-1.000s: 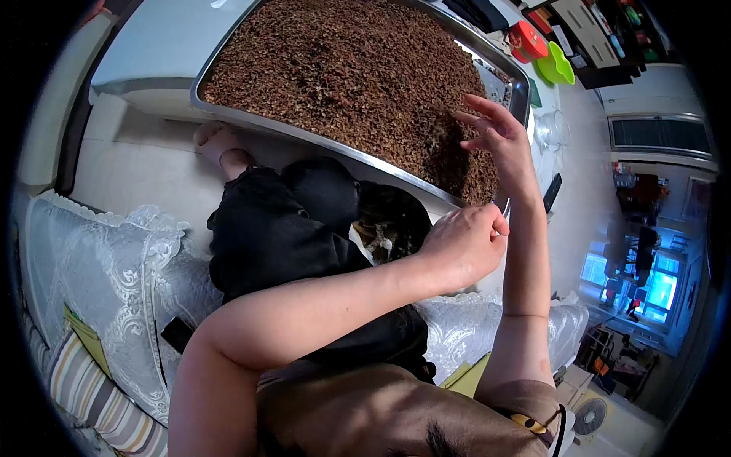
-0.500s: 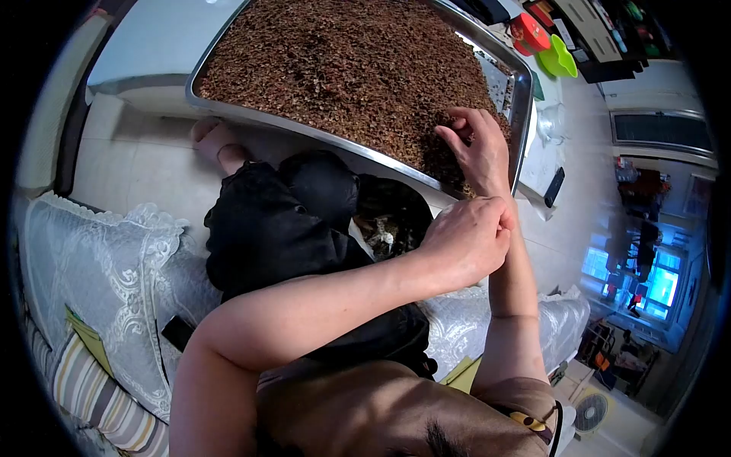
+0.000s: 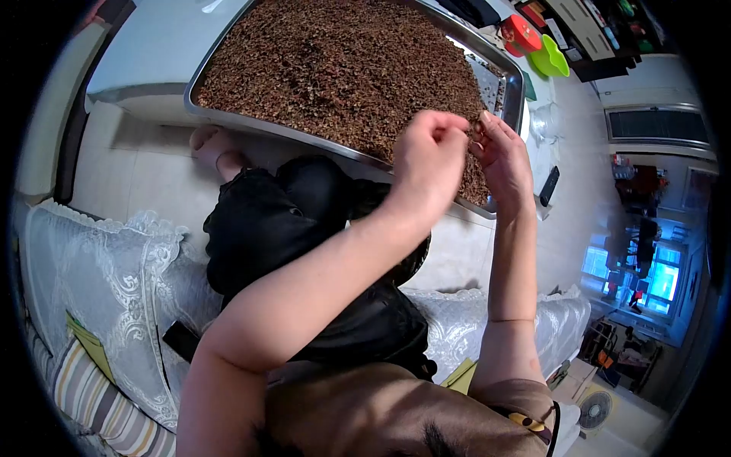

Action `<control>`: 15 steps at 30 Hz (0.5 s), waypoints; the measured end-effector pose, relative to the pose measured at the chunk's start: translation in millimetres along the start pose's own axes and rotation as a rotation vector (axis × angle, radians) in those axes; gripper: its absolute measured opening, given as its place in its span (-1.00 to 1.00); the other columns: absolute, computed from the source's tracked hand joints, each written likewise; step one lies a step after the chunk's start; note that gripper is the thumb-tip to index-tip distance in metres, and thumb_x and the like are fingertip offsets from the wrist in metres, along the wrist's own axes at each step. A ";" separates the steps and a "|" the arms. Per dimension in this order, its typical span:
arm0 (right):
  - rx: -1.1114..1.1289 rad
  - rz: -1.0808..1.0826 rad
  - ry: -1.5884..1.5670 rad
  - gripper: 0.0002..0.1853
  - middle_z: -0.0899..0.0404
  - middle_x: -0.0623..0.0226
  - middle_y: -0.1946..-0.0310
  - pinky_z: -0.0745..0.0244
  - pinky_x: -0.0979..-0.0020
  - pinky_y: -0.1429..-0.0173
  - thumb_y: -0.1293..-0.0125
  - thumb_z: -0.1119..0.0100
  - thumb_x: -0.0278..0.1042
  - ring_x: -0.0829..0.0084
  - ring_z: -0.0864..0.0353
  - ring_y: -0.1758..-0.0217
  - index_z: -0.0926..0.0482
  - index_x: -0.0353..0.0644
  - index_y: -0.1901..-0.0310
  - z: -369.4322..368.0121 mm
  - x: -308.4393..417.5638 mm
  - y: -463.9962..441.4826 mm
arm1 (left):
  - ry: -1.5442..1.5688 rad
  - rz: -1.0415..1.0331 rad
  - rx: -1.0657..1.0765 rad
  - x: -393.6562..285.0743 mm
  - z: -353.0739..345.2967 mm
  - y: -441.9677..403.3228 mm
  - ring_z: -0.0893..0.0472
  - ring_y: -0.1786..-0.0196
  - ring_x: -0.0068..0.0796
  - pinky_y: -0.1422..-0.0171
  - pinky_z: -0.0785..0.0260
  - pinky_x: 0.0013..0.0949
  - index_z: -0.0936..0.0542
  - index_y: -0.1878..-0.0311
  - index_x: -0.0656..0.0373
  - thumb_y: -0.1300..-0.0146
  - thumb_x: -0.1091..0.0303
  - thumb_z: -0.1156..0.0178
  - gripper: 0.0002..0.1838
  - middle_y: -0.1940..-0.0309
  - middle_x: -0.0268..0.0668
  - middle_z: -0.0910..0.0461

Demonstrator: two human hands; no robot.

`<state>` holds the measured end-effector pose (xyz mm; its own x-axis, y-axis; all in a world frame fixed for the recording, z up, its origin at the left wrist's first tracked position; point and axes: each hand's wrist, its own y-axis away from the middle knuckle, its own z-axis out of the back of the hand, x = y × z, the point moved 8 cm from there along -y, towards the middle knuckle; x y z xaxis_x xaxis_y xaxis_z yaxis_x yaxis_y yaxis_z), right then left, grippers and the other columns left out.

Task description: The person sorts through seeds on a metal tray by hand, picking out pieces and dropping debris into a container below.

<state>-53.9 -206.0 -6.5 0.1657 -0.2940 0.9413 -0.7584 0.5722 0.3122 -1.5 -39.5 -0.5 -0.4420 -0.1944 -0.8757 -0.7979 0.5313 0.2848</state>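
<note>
A large metal tray (image 3: 521, 99) holds a heap of small reddish-brown dried bits (image 3: 327, 76), too fine to name for certain. Over its near right corner my left hand (image 3: 430, 156) is closed in a pinch, its fingertips meeting those of the other hand. My right hand (image 3: 509, 164) is held just to the right, with fingers curled and thumb bent in. Some brown specks show near the meeting fingertips, but what either hand holds is too small to make out. Bare metal of the tray floor shows at the right end.
A red container (image 3: 520, 36) and a green bowl (image 3: 550, 57) stand beyond the tray. A black remote-like object (image 3: 549, 186) lies to the right. Below are my black-clad legs (image 3: 266, 221) and a lace-covered sofa (image 3: 99, 266) bearing a dark phone-like object (image 3: 181, 340).
My left hand has moved up from over my right wrist to my right fingertips. The right hand has shifted slightly right and lifted off the heap, its fingers turned toward the left hand.
</note>
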 end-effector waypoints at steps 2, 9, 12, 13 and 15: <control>-0.044 0.038 0.054 -0.82 -0.56 0.53 0.37 -0.30 0.66 0.32 -0.40 -0.27 -0.26 0.73 -0.44 0.37 -0.63 -0.19 0.13 -3.8 8.4 9.5 | 0.053 0.016 -0.027 0.7 8.0 -11.1 -0.54 0.07 -0.63 -0.01 -0.40 -0.51 -0.53 -0.15 0.27 -0.41 0.33 -0.17 -0.67 0.09 -0.33 -0.60; -0.080 0.296 0.355 -0.74 -0.56 0.55 0.40 -0.24 0.66 0.39 -0.39 -0.29 -0.19 0.76 -0.37 0.46 -0.64 -0.24 0.13 -26.4 29.4 28.6 | 0.095 0.055 0.148 -2.7 -8.9 -24.3 -0.60 0.16 -0.57 -0.01 -0.47 -0.47 -0.58 -0.11 0.31 -0.32 0.22 -0.34 -0.58 0.12 -0.26 -0.66; -0.055 0.290 0.333 -0.73 -0.57 0.53 0.40 -0.27 0.65 0.38 -0.40 -0.28 -0.19 0.75 -0.39 0.44 -0.63 -0.26 0.13 -23.7 26.6 24.9 | 0.112 0.042 0.173 3.3 -10.9 -35.3 -0.65 0.25 -0.56 0.06 -0.55 -0.52 -0.65 0.06 0.36 -0.33 0.37 -0.31 -0.76 0.26 -0.27 -0.68; -0.038 0.268 0.291 -0.74 -0.58 0.52 0.40 -0.28 0.64 0.37 -0.41 -0.27 -0.19 0.74 -0.41 0.44 -0.63 -0.26 0.13 -22.7 23.0 22.1 | 0.095 0.051 0.171 3.9 -10.9 -35.9 -0.66 0.23 -0.56 0.05 -0.56 -0.52 -0.64 0.06 0.37 -0.34 0.39 -0.30 -0.77 0.25 -0.25 -0.68; -0.011 0.211 0.175 -0.76 -0.59 0.49 0.40 -0.32 0.63 0.35 -0.42 -0.25 -0.21 0.72 -0.44 0.43 -0.62 -0.25 0.16 -21.0 16.4 17.7 | 0.113 0.051 0.199 4.1 -11.8 -37.7 -0.68 0.20 -0.54 0.02 -0.59 -0.51 -0.62 0.02 0.39 -0.35 0.45 -0.26 -0.77 0.22 -0.22 -0.68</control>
<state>-51.4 -184.7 17.1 0.1122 -0.0317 0.9932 -0.7807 0.6155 0.1078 21.9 -70.1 -10.2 -0.5321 -0.2481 -0.8095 -0.6814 0.6930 0.2355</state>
